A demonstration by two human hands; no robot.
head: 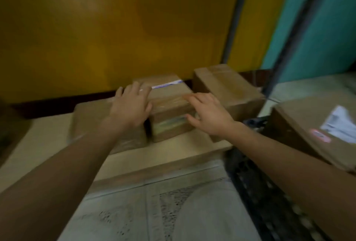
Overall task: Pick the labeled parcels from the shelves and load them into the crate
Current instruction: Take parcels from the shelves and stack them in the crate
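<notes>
Parcel (169, 109): a brown cardboard box wrapped in clear tape, standing on a pale shelf (48, 144) against a yellow wall (115, 28). A white label strip (167, 84) runs along its far top edge. The frame is blurred; no print can be read.

Left hand (131, 105): laid on the box's upper left edge, fingers (134, 88) spread and nearly straight, released rather than closed round it.

Right hand (212, 117): at the box's right side, its fingers extended over the top, the thumb against the front face. It is likewise released, with no closed grip seen.

Neighbouring items: a flatter wrapped package (90, 121) lies touching the box on its left, partly under the left forearm. A taller carton (227, 86) stands just beside it on the right, set further back. A third carton (308, 130), bearing a white label and a red sticker, sits on a separate level at the far right.

Surroundings: a dark upright post (235, 19) divides the yellow wall from a teal panel (317, 28). Speckled floor tiles (173, 211) show below the shelf edge. A dark latticed object (260, 192) lies under the right forearm; I cannot tell what it is.
</notes>
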